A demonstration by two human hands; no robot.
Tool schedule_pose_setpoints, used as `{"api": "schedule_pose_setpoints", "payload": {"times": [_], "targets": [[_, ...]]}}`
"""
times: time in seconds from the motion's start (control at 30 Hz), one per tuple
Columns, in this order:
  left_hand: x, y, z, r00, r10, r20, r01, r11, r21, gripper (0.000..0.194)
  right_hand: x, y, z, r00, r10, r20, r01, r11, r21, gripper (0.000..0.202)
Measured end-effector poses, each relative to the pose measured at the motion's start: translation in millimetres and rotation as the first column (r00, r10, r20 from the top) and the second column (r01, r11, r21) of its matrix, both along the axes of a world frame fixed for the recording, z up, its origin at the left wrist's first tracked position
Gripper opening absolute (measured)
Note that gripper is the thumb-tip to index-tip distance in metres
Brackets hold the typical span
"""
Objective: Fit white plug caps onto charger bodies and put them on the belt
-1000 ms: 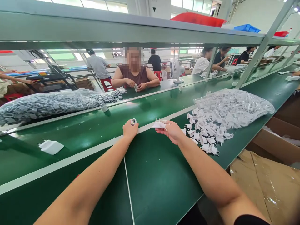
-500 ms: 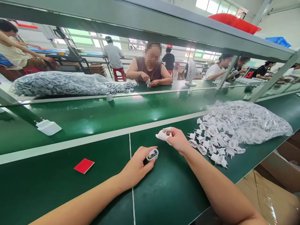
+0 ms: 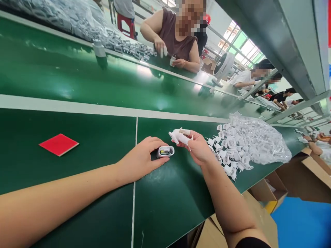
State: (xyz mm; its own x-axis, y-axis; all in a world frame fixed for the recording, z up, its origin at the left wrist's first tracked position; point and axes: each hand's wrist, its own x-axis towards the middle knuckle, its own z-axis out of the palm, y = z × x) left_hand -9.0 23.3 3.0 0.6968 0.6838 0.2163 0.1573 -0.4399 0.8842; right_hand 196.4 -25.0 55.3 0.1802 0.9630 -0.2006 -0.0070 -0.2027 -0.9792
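My left hand (image 3: 146, 156) is closed around a white charger housing (image 3: 166, 156), thumb on the near side and fingers on the far side. The housing's oval opening faces me and shows a circuit board with a yellow part inside. Just to the right, my right hand (image 3: 200, 148) pinches a white plug cap (image 3: 176, 135) above the green bench. White coverings wrap some of its fingertips, and part of the cap is hidden by them. The cap and the housing are apart. Beyond my right wrist lies a heap of loose white plug caps (image 3: 229, 141) with metal pins.
A clear plastic bag (image 3: 263, 141) of plug caps lies behind the heap. To the left is a red square pad (image 3: 59, 144). Across the green belt (image 3: 124, 82), a co-worker (image 3: 178, 44) handles a white charger. Cardboard boxes (image 3: 269, 189) stand below the bench's right edge.
The view has tilted and come closer to the bench. My right hand has turned the plug cap and brought it nearer the housing. The co-worker's hands have moved apart.
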Motion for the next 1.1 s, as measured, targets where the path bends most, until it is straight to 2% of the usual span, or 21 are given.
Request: {"api": "schedule_pose_setpoints", "payload": {"times": [0.17, 0.27, 0.37, 0.47, 0.57, 0.6, 0.67, 0.77, 0.87, 1.1], "targets": [[1, 0, -1.0, 1.000, 0.013, 0.001, -0.013, 1.000, 0.008, 0.033, 3, -9, 6.6, 0.980, 0.056, 0.189, -0.074, 0.994, 0.087, 0.027], [1, 0, -5.6, 1.000, 0.023, 0.010, -0.023, 1.000, 0.010, 0.034, 1, -12, 11.2, 0.984, 0.116, 0.132, -0.135, 0.980, 0.145, 0.028], [2, 1, -9.0, 1.000, 0.026, 0.014, -0.026, 1.000, 0.013, 0.035, -3, -12, 10.0, 0.986, 0.131, 0.105, -0.155, 0.951, 0.267, 0.022], [2, 0, -6.7, 1.000, 0.027, 0.006, -0.027, 1.000, 0.007, 0.034, -7, -13, 7.5, 0.965, 0.087, 0.248, -0.173, 0.921, 0.350, 0.018], [3, 0, -0.3, 0.999, 0.022, -0.030, -0.023, 1.000, -0.021, 0.035, -9, -17, 10.1, 0.919, -0.006, 0.395, -0.153, 0.916, 0.372, 0.039], [3, 0, 1.6, 0.999, 0.017, -0.043, -0.018, 0.999, -0.030, 0.036, -9, -20, 11.9, 0.898, -0.024, 0.439, -0.161, 0.911, 0.379, 0.041], [2, 0, 3.9, 0.998, 0.003, -0.059, -0.005, 0.999, -0.044, 0.037, -11, -24, 15.6, 0.831, -0.017, 0.557, -0.237, 0.893, 0.382, 0.030], [2, 0, 3.6, 0.998, -0.007, -0.057, 0.004, 0.999, -0.054, 0.037, -14, -28, 17.6, 0.648, 0.000, 0.761, -0.418, 0.836, 0.356, 0.015], [2, 0, 1.7, 0.999, 0.001, -0.047, -0.003, 0.999, -0.048, 0.036, -17, -27, 14.7, 0.503, -0.038, 0.863, -0.500, 0.802, 0.327, 0.018], [2, 0, -0.6, 1.000, -0.002, -0.029, 0.001, 0.999, -0.035, 0.035, -21, -25, 9.3, 0.372, -0.064, 0.926, -0.490, 0.833, 0.255, 0.027]]}}
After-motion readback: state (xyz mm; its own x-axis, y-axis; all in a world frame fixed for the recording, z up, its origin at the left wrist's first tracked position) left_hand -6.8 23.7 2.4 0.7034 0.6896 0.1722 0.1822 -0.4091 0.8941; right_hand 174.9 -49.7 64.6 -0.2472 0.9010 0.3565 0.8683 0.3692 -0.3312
